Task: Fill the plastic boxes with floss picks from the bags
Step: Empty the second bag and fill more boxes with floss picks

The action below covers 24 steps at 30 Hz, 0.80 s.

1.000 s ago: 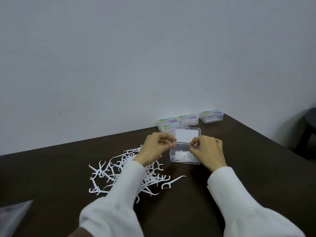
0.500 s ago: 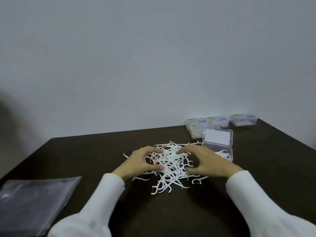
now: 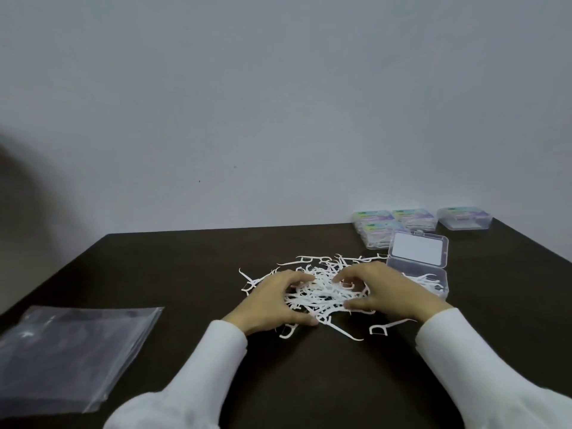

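Note:
A heap of white floss picks [image 3: 323, 294] lies on the dark table [image 3: 185, 274]. My left hand [image 3: 272, 301] curls round the heap's left side, fingers over the picks and thumb at the near edge. My right hand [image 3: 387, 289] curls round the right side the same way. Just right of the heap stands an open clear plastic box [image 3: 441, 281] with a few picks inside, its lid [image 3: 418, 250] tipped back. Stray picks [image 3: 387, 326] lie near the right wrist.
Several closed, filled boxes [image 3: 376, 230] sit at the back right by the wall, one more [image 3: 464, 218] further right. Flat clear plastic bags [image 3: 71, 351] lie at the near left. The table's left edge runs diagonally.
Both hands left the open box and went left onto the heap. Since half a second ago they have drawn closer together, bunching the picks between them. The view has swung left.

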### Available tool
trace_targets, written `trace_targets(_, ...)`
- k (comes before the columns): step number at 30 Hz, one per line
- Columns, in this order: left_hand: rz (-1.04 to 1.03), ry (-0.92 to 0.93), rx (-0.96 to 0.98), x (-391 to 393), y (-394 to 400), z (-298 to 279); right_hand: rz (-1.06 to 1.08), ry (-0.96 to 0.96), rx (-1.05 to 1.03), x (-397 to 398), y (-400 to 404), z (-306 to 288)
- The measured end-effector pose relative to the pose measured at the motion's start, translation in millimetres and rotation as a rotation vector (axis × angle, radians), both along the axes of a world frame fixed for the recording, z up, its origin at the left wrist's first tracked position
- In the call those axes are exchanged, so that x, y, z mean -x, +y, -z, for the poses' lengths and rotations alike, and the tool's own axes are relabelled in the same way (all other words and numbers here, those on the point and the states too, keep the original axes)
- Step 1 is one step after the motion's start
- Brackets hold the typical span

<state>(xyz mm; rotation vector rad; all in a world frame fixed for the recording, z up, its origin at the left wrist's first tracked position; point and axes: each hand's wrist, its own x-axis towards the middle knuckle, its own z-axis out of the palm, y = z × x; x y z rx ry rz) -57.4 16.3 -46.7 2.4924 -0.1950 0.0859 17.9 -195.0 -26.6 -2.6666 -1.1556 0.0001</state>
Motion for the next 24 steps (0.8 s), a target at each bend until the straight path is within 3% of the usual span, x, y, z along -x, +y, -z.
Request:
trace_targets(3,-0.017,-0.08,0.019,-2,2,2,-0.006,-0.089,-0.018,0,1,2)
trace_targets(24,-0.111,-0.319,0.193,-1,-2,2,0.11,-0.017,-0.51,-2,-10,4)
